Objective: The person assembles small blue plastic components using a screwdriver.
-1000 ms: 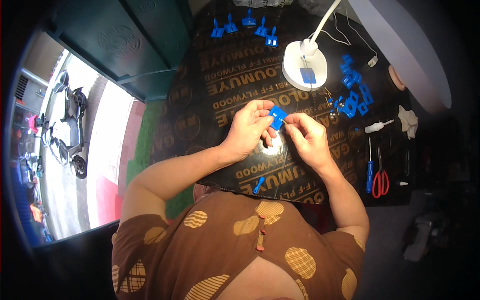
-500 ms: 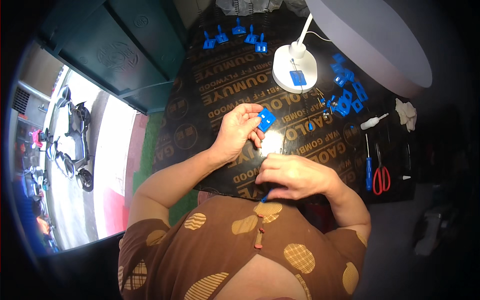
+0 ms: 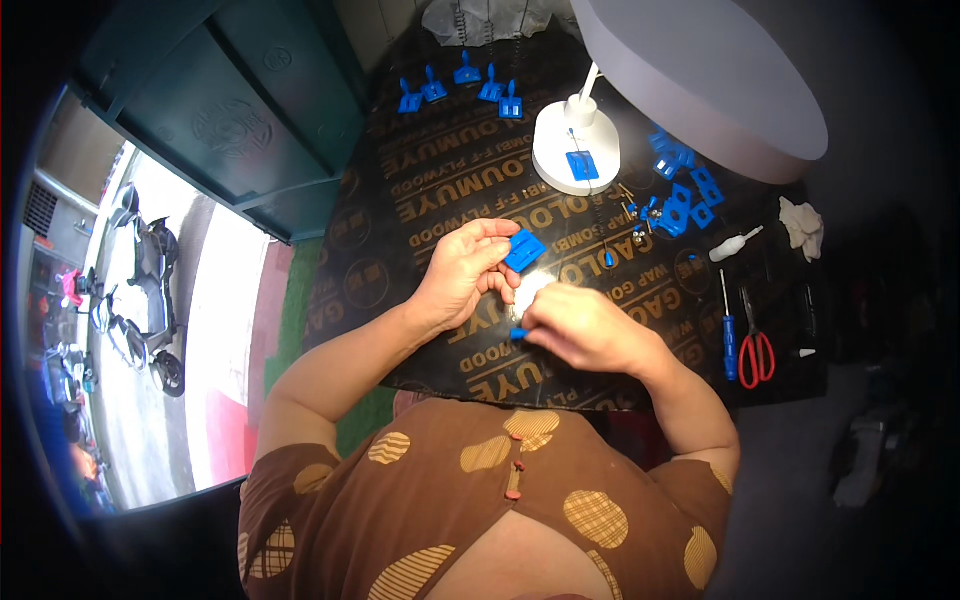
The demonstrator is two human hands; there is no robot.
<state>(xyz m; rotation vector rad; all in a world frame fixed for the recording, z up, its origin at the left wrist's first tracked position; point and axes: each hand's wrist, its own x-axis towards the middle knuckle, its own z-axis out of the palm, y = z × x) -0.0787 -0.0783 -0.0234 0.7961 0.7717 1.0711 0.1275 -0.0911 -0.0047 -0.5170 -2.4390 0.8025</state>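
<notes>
Between the thumb and fingers of my left hand (image 3: 464, 276) is a flat blue plastic plate (image 3: 524, 250) with small slots, held above the dark table. My right hand (image 3: 580, 325) is closed just below and to the right of it. From its fingertips a small blue piece (image 3: 518, 333) sticks out to the left; its exact shape is too small to tell. The two hands are close together but their pieces are apart. Beyond them a blue piece on a dark rod (image 3: 581, 166) lies across the white lamp base (image 3: 552, 175).
Several finished-looking blue pieces with pegs (image 3: 467, 70) stand at the back left. Loose blue parts (image 3: 677, 208) lie at the right, with small metal bits near them. A white glue bottle (image 3: 733, 245), blue screwdriver (image 3: 729, 345), red-handled scissors (image 3: 757, 358) and crumpled tissue (image 3: 801, 226) are farther right. The lamp shade (image 3: 710, 80) overhangs.
My right hand has moved up and away from my body, carrying the small blue piece from the table's front edge toward my left hand. The left hand has shifted slightly, tilting the plate.
</notes>
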